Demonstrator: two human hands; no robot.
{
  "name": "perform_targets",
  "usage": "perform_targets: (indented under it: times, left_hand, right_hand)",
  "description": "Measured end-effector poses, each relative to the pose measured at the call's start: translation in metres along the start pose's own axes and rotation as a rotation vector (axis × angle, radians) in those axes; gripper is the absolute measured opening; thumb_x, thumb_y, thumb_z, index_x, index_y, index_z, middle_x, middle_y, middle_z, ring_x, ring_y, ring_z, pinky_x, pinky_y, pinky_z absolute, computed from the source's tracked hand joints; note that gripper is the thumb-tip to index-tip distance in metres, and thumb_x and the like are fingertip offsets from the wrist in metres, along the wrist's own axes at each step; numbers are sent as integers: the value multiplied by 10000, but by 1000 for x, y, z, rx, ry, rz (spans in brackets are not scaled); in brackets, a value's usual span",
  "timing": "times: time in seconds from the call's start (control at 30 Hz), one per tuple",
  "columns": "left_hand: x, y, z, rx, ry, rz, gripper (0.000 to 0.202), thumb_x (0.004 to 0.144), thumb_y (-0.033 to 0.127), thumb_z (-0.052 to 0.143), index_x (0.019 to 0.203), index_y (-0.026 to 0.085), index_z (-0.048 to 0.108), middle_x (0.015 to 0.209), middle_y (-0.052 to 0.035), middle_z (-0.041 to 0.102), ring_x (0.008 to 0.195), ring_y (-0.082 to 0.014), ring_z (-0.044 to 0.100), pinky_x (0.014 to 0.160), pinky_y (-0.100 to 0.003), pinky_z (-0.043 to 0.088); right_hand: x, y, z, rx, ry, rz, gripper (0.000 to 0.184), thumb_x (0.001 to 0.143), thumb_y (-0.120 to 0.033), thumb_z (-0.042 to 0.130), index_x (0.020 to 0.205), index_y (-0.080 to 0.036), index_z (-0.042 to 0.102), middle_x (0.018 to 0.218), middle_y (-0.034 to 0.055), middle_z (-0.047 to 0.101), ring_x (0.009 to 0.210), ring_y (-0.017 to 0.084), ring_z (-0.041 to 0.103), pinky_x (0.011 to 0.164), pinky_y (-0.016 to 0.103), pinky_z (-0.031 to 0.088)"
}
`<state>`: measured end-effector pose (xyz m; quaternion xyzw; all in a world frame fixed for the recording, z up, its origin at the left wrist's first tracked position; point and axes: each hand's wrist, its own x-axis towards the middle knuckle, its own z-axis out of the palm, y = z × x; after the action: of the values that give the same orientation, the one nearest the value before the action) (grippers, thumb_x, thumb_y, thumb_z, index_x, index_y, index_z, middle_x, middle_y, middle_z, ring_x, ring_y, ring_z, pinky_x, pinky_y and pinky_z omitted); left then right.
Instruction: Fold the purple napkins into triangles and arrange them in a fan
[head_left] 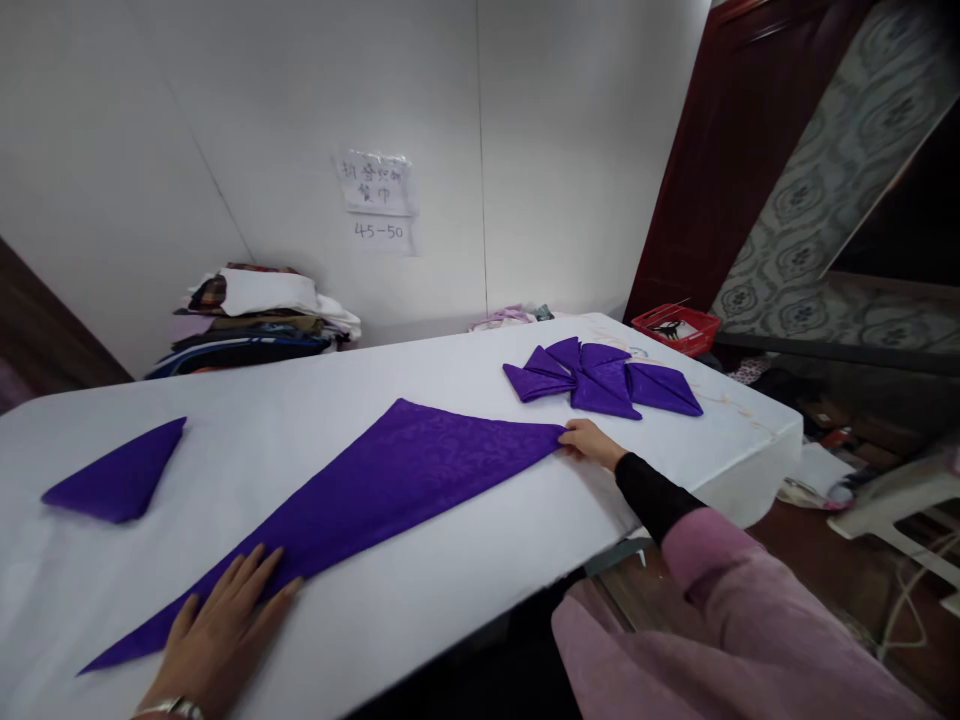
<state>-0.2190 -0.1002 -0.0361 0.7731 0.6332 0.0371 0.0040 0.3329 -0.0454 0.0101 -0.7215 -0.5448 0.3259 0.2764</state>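
A purple patterned napkin [397,480], folded into a large triangle, lies across the white-covered table [480,580]. Its long folded edge faces me and its peak points toward the wall. My left hand [225,625] rests flat on the napkin's left part, fingers stretched out. At the right corner, my right hand [589,441] pinches the cloth between thumb and fingers. Left of it lies a smaller folded purple napkin [120,475]. Several more folded purple napkins [604,378] overlap in a group beyond my right hand.
A pile of folded clothes [259,315] stands behind the table at the left. A red basket [677,328] with dark-handled items sits past the far right corner. Paper signs [377,200] hang on the wall. A white plastic stool [907,510] stands on the floor at right.
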Motion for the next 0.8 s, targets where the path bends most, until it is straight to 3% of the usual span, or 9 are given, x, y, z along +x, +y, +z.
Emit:
perform_targets:
  times: [0.1, 0.23, 0.37, 0.57, 0.7, 0.8]
  left_hand:
    - [10, 21, -2, 47, 75, -9, 556, 903, 409, 200, 1353, 205, 454, 1473, -64, 334, 1386, -231, 206, 1101, -494, 190]
    - [24, 39, -10, 19, -49, -9, 558, 867, 411, 354, 1378, 196, 418, 1478, -83, 335, 1384, -250, 245, 1096, -497, 230]
    - [31, 58, -24, -25, -18, -22, 558, 878, 432, 379, 1365, 165, 432, 1474, -112, 348, 1384, -265, 252, 1105, -519, 203]
    - [27, 116, -35, -159, 7, 195, 531, 890, 480, 405, 1337, 198, 458, 1463, -109, 374, 1382, -260, 263, 1109, -541, 179]
    - [22, 151, -32, -253, -79, 342, 550, 876, 471, 454, 1347, 186, 445, 1471, -128, 353, 1382, -274, 259, 1111, -551, 167]
    - [19, 162, -27, -337, -126, 389, 557, 863, 458, 489, 1350, 194, 441, 1470, -131, 355, 1378, -279, 267, 1114, -556, 152]
  right_hand:
    - [-33, 20, -10, 180, -18, 34, 70, 741, -218, 491, 693, -197, 445, 609, 34, 639, 550, 139, 622, 510, 237, 489]
    - [-66, 38, -20, 548, -34, 94, 131, 707, -219, 581, 692, -204, 452, 639, 35, 658, 607, 149, 665, 564, 244, 541]
    - [-78, 43, -19, 930, -19, 196, 228, 597, -150, 729, 726, -190, 545, 673, 32, 685, 611, 168, 677, 543, 245, 559]
    - [-77, 22, -13, 855, 96, 85, 277, 559, -245, 796, 727, -197, 581, 630, -3, 667, 533, 150, 641, 497, 247, 553]
    - [-76, -13, -13, 787, 97, -64, 307, 571, -300, 802, 749, -191, 576, 594, -30, 633, 492, 122, 607, 514, 252, 549]
    - [-71, -46, -7, 718, 25, -164, 310, 595, -326, 792, 766, -184, 576, 613, -28, 632, 498, 118, 602, 512, 257, 540]
